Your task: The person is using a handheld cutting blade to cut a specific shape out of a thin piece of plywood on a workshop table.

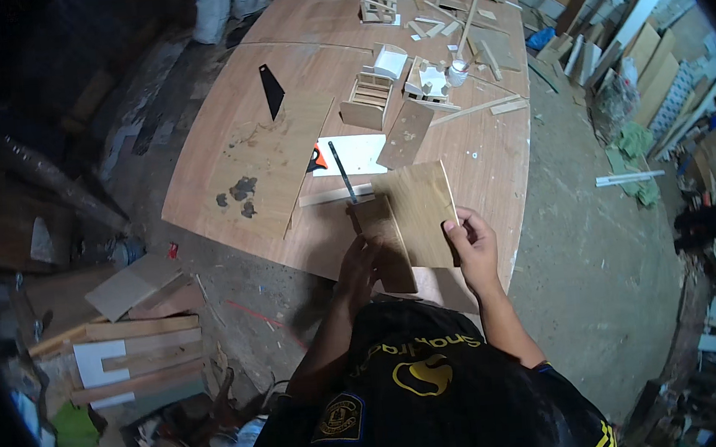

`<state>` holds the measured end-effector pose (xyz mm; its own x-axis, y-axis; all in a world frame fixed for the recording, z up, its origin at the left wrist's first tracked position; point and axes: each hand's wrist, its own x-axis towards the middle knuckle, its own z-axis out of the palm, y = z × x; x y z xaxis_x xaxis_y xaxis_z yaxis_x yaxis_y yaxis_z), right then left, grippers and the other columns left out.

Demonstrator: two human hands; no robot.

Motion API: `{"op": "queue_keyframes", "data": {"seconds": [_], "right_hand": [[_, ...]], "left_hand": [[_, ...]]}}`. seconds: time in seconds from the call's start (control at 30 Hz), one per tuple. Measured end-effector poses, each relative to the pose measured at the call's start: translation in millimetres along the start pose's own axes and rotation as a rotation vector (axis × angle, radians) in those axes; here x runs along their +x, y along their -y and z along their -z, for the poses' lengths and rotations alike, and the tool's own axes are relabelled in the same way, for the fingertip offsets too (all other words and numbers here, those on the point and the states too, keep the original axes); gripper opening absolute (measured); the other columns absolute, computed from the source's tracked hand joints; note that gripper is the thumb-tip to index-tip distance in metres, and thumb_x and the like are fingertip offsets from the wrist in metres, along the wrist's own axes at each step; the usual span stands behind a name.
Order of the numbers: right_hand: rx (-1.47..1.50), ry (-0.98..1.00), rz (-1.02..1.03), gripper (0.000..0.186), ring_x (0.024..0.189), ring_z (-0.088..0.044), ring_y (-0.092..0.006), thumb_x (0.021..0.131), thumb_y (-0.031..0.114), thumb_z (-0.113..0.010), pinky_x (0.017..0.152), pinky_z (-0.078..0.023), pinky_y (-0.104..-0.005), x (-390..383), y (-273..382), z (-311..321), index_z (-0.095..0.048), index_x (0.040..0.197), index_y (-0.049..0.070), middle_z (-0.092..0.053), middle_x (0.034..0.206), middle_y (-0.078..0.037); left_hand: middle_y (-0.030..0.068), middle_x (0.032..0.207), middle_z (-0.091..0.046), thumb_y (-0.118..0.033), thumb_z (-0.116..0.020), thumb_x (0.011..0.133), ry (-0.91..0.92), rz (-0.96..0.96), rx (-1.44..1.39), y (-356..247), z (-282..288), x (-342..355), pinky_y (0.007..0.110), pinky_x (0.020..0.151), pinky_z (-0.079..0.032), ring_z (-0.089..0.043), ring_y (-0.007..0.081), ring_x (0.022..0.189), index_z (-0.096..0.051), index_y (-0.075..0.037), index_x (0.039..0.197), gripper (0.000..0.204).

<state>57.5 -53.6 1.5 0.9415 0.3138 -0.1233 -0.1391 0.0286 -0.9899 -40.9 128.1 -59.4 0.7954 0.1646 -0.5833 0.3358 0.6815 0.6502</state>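
Note:
In front of my body my left hand [359,264] is closed on the edge of a dark brown wooden board [387,242], tilted on end. My right hand [474,240] pinches the right edge of a lighter wooden board [422,210], thumb on its face. The two boards meet or overlap near the middle; whether they are joined I cannot tell. Just beyond them are a slim dark strip [342,168], a pale wooden strip [326,196] and a white sheet [358,150]. The left fingers are partly in shadow.
The wooden table [202,164] carries a stained plywood sheet [266,172], a black blade [272,91] and an orange-black handle [317,158]. Small slatted wooden pieces [368,101], a jar [457,71] and offcuts stand farther back. Scrap wood [137,354] lies left, more boards right.

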Motion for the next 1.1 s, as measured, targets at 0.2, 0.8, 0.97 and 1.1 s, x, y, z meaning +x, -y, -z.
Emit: {"op": "queue_keyframes", "data": {"seconds": [0.2, 0.8, 0.97, 1.1], "right_hand": [[0.165, -0.232, -0.077, 0.020, 0.096, -0.062, -0.0106, 0.099, 0.010, -0.058, 0.088, -0.048, -0.0258, 43.4, -6.6, -54.7, -0.061, 0.116, -0.001, -0.068, 0.106, -0.006], [0.166, -0.545, -0.507, 0.011, 0.060, -0.055, -0.0097, 0.098, 0.017, -0.059, 0.053, -0.043, -0.0272, 45.9, -137.0, -123.3, -0.063, 0.101, 0.008, -0.057, 0.071, 0.001], [0.071, -0.407, -0.413, 0.010, 0.056, -0.051, -0.0094, 0.099, 0.020, -0.056, 0.042, -0.035, -0.0255, 53.2, -173.1, -107.5, -0.059, 0.092, 0.013, -0.055, 0.071, 0.002], [0.041, -0.626, -0.517, 0.010, 0.074, -0.058, -0.0140, 0.098, 0.021, -0.056, 0.061, -0.049, -0.0353, 46.8, -191.6, -77.1, -0.060, 0.105, 0.015, -0.060, 0.086, 0.001]], "left_hand": [[0.0017, 0.104, -0.058, -0.033, -0.065, 0.096, -0.146, -0.145, 0.073, -26.1, 110.4, 57.2, 0.029, 0.086, -0.046, -0.055, 0.0112, 0.093, -0.057, -0.004, 0.120, 0.038], [0.0099, 0.109, -0.065, -0.014, -0.056, 0.098, -0.176, -0.310, 0.409, -110.2, 280.7, 157.9, 0.032, 0.088, -0.049, -0.061, 0.0157, 0.103, -0.055, 0.001, 0.123, 0.029], [0.0149, 0.115, -0.065, -0.007, -0.057, 0.097, -0.244, -0.470, 0.578, -116.6, 343.7, 204.1, 0.033, 0.091, -0.050, -0.063, 0.0193, 0.103, -0.048, 0.006, 0.129, 0.036], [0.0167, 0.119, -0.063, -0.004, -0.051, 0.095, -0.330, -0.418, 0.736, -149.8, 354.7, 231.6, 0.035, 0.096, -0.047, -0.062, 0.0244, 0.109, -0.048, 0.003, 0.133, 0.038]]}}
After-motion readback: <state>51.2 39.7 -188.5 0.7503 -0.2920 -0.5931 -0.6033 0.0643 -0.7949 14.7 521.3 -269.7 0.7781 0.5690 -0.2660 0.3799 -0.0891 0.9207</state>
